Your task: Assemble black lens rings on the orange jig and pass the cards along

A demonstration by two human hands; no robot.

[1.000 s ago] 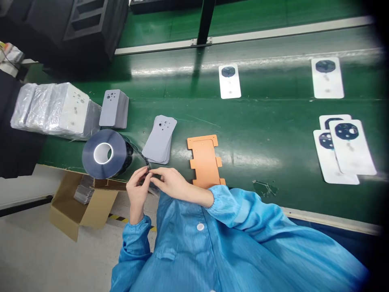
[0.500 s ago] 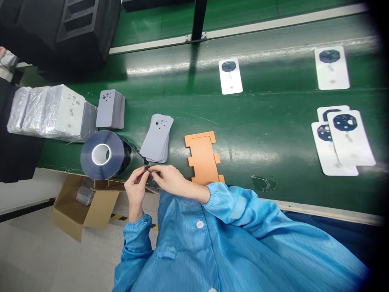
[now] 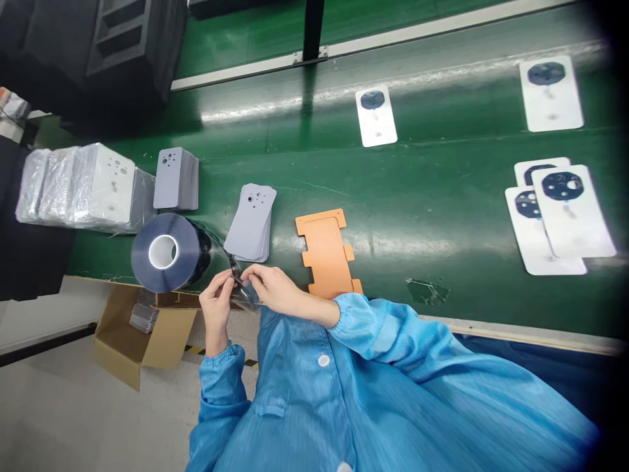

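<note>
My left hand [image 3: 219,303] and my right hand [image 3: 269,288] meet at the near edge of the green belt [image 3: 417,196]. Both pinch the loose end of a clear film strip [image 3: 234,270] that runs from a dark blue film roll [image 3: 170,252] lying on its side just left of them. A fanned stack of grey phone back panels [image 3: 250,224] lies right behind my hands. An orange jig plate [image 3: 328,252] sits flat to the right of my right hand, partly under my blue sleeve.
A second grey panel stack [image 3: 175,178] and wrapped bundles of white panels [image 3: 78,187] stand at the left. White back covers with dark camera rings [image 3: 560,213] lie at right, others farther back [image 3: 376,117]. An open cardboard box [image 3: 142,331] sits below the belt's edge.
My hands stay together at the film's end, fingers shifting a little on the strip. The view has drifted slightly; the objects on the belt keep their places.
</note>
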